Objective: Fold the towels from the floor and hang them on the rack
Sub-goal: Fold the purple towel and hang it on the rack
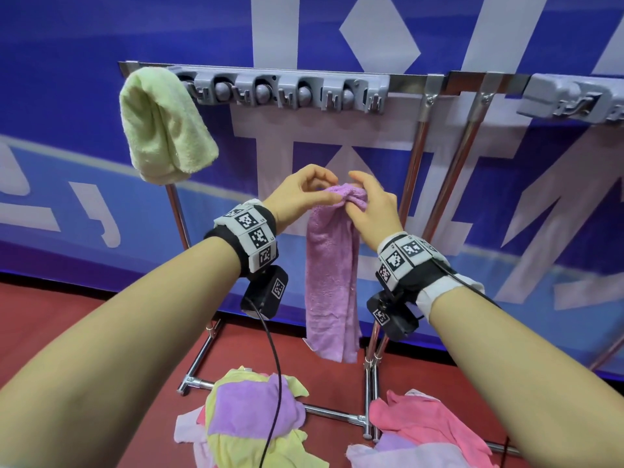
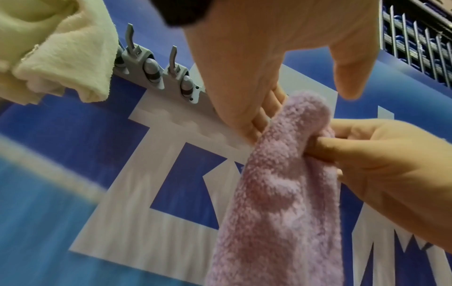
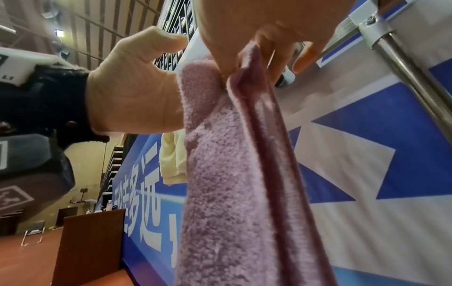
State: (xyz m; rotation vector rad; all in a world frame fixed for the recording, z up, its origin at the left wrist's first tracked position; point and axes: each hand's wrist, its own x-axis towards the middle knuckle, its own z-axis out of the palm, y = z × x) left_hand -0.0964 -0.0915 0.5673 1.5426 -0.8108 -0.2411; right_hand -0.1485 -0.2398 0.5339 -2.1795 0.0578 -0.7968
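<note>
Lengthwise-folded, the fuzzy purple towel (image 1: 332,265) hangs pinched by both hands' grip.

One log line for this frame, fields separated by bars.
held: folded purple terry towel, both hands at top fold | left hand | right hand | hung: pale green towel | rack

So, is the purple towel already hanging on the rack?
No, the purple towel hangs from both hands, left hand and right hand, below the rack.
</note>
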